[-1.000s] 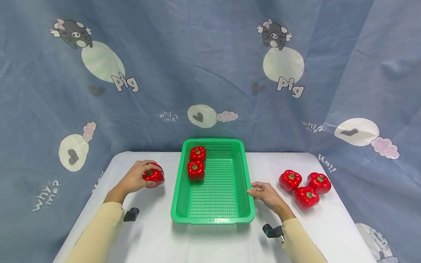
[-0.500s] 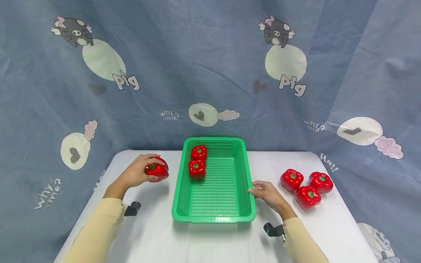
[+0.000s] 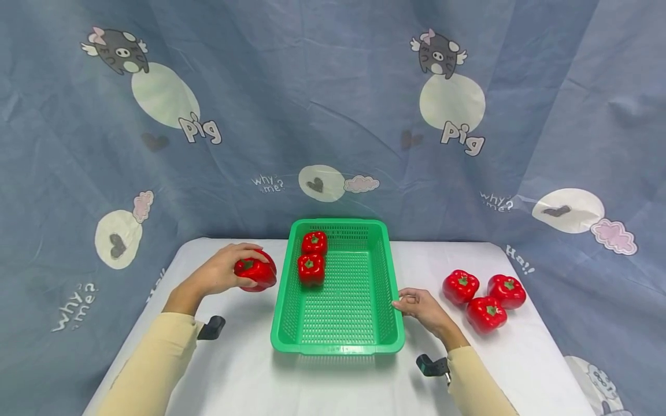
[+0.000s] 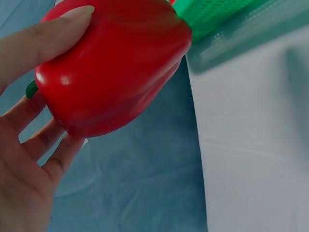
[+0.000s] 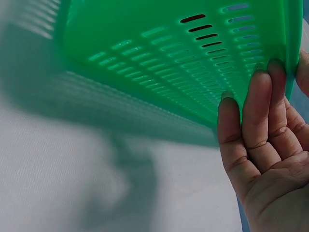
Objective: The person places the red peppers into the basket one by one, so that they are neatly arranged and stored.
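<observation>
My left hand [image 3: 227, 268] grips a red bell pepper [image 3: 263, 273] just left of the green basket [image 3: 338, 349], above the table. In the left wrist view the thumb presses one side of the pepper [image 4: 116, 72] and the fingers reach round the other, beside its green stem. On the basket's right side, my right hand [image 3: 420, 308] pinches the rim, thumb over it and fingers against the outer wall, as the right wrist view shows the fingers [image 5: 256, 111] on the slotted side. Inside the basket, two red bell peppers [image 3: 311, 270] stand along the left wall.
Three more red bell peppers [image 3: 486, 315] sit together on the white table [image 3: 343, 387], right of my right hand. A blue printed curtain [image 3: 333, 115] hangs behind the table and down both sides.
My left hand has carried its bell pepper to the right, closer to the basket's left rim. The right hand and the basket have stayed in place.
</observation>
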`<state>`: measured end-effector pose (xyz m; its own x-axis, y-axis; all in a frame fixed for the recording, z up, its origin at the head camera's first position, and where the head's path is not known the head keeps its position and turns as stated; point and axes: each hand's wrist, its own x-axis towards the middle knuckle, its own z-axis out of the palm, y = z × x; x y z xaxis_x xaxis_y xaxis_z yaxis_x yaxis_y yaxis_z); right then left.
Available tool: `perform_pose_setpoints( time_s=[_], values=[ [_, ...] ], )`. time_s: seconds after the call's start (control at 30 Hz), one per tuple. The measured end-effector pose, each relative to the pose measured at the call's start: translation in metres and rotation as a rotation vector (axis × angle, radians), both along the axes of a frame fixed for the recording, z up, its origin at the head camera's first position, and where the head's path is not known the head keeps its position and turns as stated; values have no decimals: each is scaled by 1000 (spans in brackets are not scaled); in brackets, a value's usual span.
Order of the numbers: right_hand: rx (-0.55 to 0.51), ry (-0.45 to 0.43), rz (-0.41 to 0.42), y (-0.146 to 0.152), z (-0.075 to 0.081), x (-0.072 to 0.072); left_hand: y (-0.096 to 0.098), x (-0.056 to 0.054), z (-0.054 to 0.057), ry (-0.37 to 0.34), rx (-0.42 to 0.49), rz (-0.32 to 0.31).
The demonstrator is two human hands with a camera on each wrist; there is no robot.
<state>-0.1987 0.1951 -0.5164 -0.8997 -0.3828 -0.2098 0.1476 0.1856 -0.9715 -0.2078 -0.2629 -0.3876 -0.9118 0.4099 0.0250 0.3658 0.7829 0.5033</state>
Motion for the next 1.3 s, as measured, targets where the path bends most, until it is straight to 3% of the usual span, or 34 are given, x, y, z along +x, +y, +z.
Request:
perform_pose_setpoints(
  time_s=[0.43, 0.93, 1.1, 1.3],
  values=[
    [17, -8, -4, 0, 2, -1, 23, 2, 9, 49, -3, -35],
    [2, -18, -4, -1, 4, 0, 50, -1, 6, 35, 7, -132],
    [-17, -14, 1, -1, 6, 1, 58, -3, 4, 59, -18, -172],
    [-26, -22, -3, -1, 7, 1, 69, -8, 1, 40, -34, -195]
  ],
)
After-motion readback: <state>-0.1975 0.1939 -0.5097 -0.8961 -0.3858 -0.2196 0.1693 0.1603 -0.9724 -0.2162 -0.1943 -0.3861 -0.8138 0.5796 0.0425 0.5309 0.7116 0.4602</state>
